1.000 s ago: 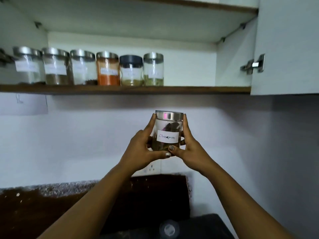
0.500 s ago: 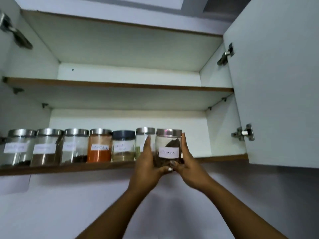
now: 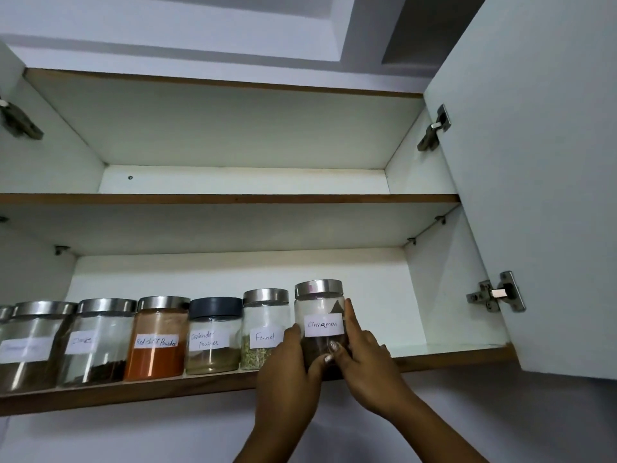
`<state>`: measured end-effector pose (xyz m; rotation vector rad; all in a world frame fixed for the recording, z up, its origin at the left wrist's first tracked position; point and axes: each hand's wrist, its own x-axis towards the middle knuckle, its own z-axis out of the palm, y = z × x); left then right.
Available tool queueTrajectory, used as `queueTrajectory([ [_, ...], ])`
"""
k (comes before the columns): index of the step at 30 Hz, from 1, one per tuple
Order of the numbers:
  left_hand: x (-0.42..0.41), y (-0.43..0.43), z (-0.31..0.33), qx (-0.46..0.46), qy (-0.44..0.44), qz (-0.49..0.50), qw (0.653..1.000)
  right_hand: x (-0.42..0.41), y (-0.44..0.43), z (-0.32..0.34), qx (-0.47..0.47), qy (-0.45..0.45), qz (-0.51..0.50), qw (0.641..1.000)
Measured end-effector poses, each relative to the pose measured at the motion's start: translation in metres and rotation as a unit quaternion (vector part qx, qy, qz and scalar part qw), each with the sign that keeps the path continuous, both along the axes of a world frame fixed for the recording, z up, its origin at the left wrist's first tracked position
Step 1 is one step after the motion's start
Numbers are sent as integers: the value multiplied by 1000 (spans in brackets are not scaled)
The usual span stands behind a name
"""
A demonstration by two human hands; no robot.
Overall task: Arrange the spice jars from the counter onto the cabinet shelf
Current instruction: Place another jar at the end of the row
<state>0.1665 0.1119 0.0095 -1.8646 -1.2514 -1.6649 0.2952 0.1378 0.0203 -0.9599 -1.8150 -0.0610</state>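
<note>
A glass jar labelled Cinnamon (image 3: 321, 315), with a steel lid and dark bark inside, is at the front edge of the lower cabinet shelf (image 3: 133, 394), right of the Fennel jar (image 3: 265, 329). My left hand (image 3: 288, 372) grips its left side and my right hand (image 3: 362, 359) grips its right side, thumbs across the front. Whether its base rests on the shelf is hidden by my hands. Left of Fennel stand the Coriander powder jar (image 3: 213, 335) with a dark lid, the Red chilli powder jar (image 3: 158, 339) and further steel-lidded jars (image 3: 96, 342).
The lower shelf has bare room right of the cinnamon jar, up to the cabinet side wall (image 3: 444, 289). The upper shelf (image 3: 233, 198) holds nothing. The open right door (image 3: 551, 195) with its hinges (image 3: 497, 292) juts out at the right.
Both hands have lifted the cinnamon jar from below the cabinet up to the lower shelf, beside the Fennel jar. My view has tilted upward, away from the counter.
</note>
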Motion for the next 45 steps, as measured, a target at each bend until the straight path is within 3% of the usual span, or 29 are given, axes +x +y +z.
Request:
queueTrajectory([
  [5,2,2,7,-45,65,119,990,-15,11,2,-22,29,-70,997],
  [11,9,7,-2,-53,122,178,975,-28,16,-4,-23,32,-166,985],
  [17,6,4,2,-65,97,162,980,-33,17,-6,-26,2,-207,978],
  [31,4,7,0,-61,140,185,971,-36,13,-15,-41,-22,-224,973],
  [38,-6,-4,-17,-63,217,136,965,-42,-3,-28,-83,-53,-218,971],
  [45,-20,-24,-32,-144,317,146,926,-55,-30,-54,-77,-145,-178,970],
])
